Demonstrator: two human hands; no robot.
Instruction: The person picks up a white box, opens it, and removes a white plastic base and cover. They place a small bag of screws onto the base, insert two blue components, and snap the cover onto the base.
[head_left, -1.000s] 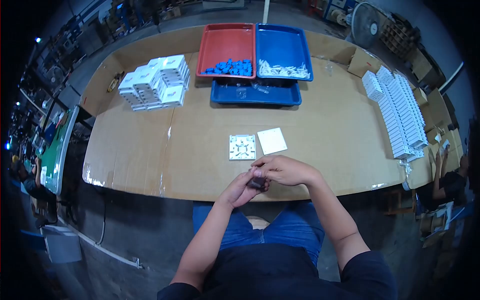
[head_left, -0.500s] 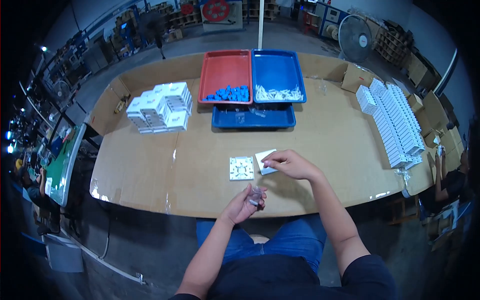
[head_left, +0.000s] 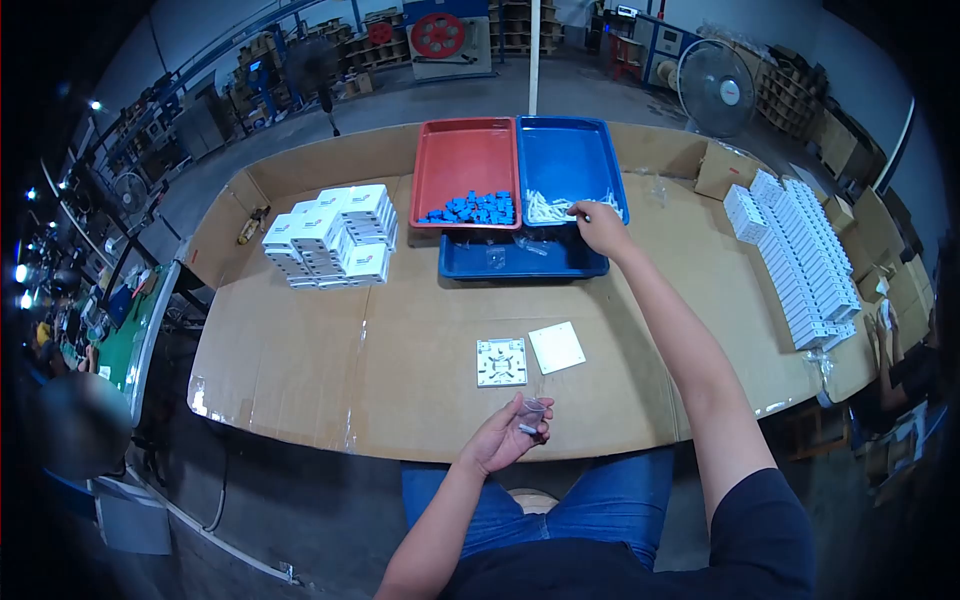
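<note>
My left hand (head_left: 502, 440) is closed around a small clear plastic bag (head_left: 533, 412) near the table's front edge; a small whitish piece shows low in the bag. My right hand (head_left: 600, 226) reaches to the front edge of the blue tray (head_left: 565, 150), over a heap of small, slim white pieces (head_left: 550, 207). Its fingers are pinched together, and what they hold, if anything, is too small to make out. Just beyond my left hand, a square white frame (head_left: 501, 362) with cut-outs lies flat beside a plain white square plate (head_left: 557, 347).
A red tray (head_left: 466, 160) with blue pieces (head_left: 470, 208) stands left of the blue tray. In front, a lower blue tray (head_left: 470, 268) holds clear bags. Stacked white boxes (head_left: 330, 235) stand left, long rows of white units (head_left: 800, 260) right. Cardboard walls (head_left: 330, 170) edge the table.
My right hand has moved from the plain white plate forward to the white pieces in the blue tray. My left hand keeps the clear bag. The whole view has shifted slightly.
</note>
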